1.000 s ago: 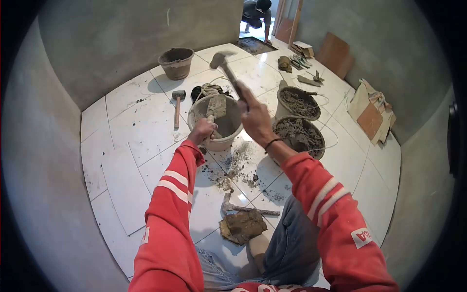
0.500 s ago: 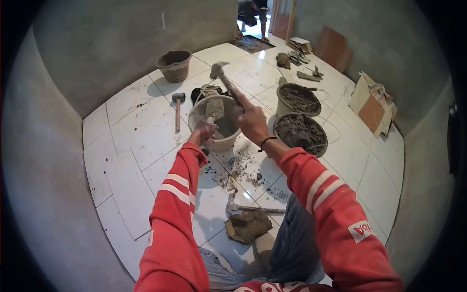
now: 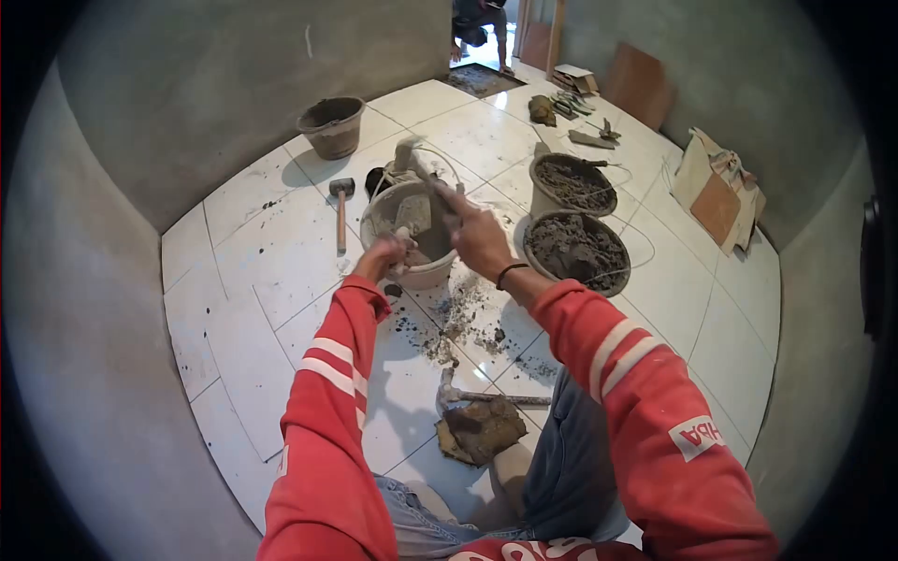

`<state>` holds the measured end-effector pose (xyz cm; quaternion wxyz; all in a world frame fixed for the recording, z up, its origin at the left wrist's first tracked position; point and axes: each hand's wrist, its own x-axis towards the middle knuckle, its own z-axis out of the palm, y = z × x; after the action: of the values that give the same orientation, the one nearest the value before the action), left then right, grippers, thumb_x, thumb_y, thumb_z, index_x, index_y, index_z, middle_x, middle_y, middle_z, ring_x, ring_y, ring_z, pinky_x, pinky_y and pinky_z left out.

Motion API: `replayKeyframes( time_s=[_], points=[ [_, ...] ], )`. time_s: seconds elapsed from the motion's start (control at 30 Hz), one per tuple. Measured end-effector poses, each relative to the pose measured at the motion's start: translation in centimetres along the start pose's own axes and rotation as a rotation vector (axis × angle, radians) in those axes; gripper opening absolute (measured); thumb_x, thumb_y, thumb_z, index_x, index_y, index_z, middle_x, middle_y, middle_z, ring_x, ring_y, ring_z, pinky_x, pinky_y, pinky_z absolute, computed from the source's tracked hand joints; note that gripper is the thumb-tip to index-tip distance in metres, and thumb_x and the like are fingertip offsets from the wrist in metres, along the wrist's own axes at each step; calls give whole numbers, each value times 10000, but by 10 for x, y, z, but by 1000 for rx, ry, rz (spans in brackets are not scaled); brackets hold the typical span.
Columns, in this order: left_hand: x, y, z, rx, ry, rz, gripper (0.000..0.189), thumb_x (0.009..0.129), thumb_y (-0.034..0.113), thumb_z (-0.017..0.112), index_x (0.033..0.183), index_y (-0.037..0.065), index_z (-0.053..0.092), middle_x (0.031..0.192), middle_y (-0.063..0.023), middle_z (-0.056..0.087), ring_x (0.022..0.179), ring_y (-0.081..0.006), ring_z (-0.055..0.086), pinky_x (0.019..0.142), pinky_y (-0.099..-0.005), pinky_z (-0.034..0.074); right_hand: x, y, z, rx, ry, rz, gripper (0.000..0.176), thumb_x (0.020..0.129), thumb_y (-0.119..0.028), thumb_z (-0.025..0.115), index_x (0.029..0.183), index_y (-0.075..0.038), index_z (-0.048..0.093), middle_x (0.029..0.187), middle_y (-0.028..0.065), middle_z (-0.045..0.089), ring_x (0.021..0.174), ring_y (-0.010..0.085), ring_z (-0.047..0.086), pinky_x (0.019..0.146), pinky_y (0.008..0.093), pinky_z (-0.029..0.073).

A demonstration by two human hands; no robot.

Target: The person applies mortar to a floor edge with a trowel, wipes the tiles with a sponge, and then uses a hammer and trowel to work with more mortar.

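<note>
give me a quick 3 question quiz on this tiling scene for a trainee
1. True or false: the right hand holds a hammer.
2. How many mortar-filled buckets stand to the right of the white bucket? A one, B two, C three.
3. Fill in: the left hand holds a ____ whose blade is inside the white bucket.
Key: 1 true; 2 B; 3 trowel.

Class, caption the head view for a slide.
On a white tiled floor, the left hand holds a trowel in a bucket; the right hand grips a hammer.
</note>
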<state>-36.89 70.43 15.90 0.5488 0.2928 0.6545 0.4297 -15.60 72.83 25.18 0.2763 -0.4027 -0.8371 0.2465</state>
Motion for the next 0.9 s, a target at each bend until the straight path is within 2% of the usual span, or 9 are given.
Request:
replayKeyframes(
  time_s=[0.17, 0.27, 0.37, 0.47, 0.5, 0.6, 0.73, 0.77, 0.9],
  points=[
    [-18, 3, 15, 339, -27, 41, 152, 1002, 138, 542, 948, 17, 616, 661, -81, 585, 537, -151, 579, 445, -329, 464, -5, 24, 13, -282, -276, 60, 510, 934, -190, 560, 1437, -268, 521, 1064, 249, 704, 954, 454, 680, 835, 543, 534],
    [4, -11, 2, 302, -21, -30, 158, 1002, 131, 551, 968, 5, 640, 674, -79, 598, 507, -151, 564, 414, -326, 461, 3, 5, -5, -163, -162, 60, 539, 926, -163, 558, 1453, -263, 500, 1066, 241, 709, 919, 446, 693, 823, 536, 542],
    [12, -10, -2, -91, 136, -72, 170, 988, 124, 541, 946, 48, 687, 709, -90, 599, 517, -184, 559, 423, -322, 480, 9, -5, -15, 80, 71, -69, 559, 962, -208, 549, 1491, -352, 439, 856, 292, 675, 851, 477, 678, 750, 574, 524],
    [8, -3, -3, 13, 87, 64, 159, 975, 151, 575, 941, 35, 678, 689, -71, 587, 533, -188, 573, 427, -346, 499, -1, 4, 0, 52, 46, -92, 564, 960, -205, 546, 1495, -352, 446, 941, 280, 693, 882, 469, 680, 776, 563, 534],
    [8, -1, 3, 20, 79, 66, 159, 975, 151, 575, 941, 35, 678, 689, -71, 587, 533, -188, 573, 427, -346, 499, -3, 9, -2, -125, -155, 4, 543, 941, -194, 594, 1468, -283, 492, 1066, 236, 712, 923, 429, 699, 812, 514, 557],
    [-8, 2, 10, 320, -3, 136, 248, 925, 192, 667, 802, -23, 666, 656, -92, 618, 489, -169, 563, 440, -369, 468, -5, 36, 20, -249, -281, 29, 521, 944, -201, 592, 1452, -285, 512, 1033, 250, 710, 928, 433, 696, 801, 521, 554],
    [-13, -1, 14, 342, 92, 15, 260, 914, 205, 677, 779, -17, 686, 571, -82, 594, 469, -179, 556, 449, -362, 426, 0, 11, 0, -90, -87, 7, 498, 945, -176, 578, 1432, -272, 529, 977, 264, 706, 892, 435, 700, 769, 520, 550],
    [-5, -8, 9, 284, 79, 151, 248, 926, 209, 660, 815, -11, 691, 622, -90, 616, 469, -181, 561, 437, -380, 415, 7, 5, -4, -30, -36, -29, 519, 944, -164, 568, 1448, -278, 514, 950, 260, 708, 863, 437, 701, 750, 509, 554],
    [-3, -2, 5, 16, 80, 93, 194, 929, 150, 628, 891, -36, 670, 717, -116, 636, 472, -187, 565, 403, -391, 443, 5, -8, -16, 102, 42, -8, 542, 939, -161, 570, 1468, -264, 502, 964, 262, 711, 869, 443, 699, 774, 515, 554]
  ],
)
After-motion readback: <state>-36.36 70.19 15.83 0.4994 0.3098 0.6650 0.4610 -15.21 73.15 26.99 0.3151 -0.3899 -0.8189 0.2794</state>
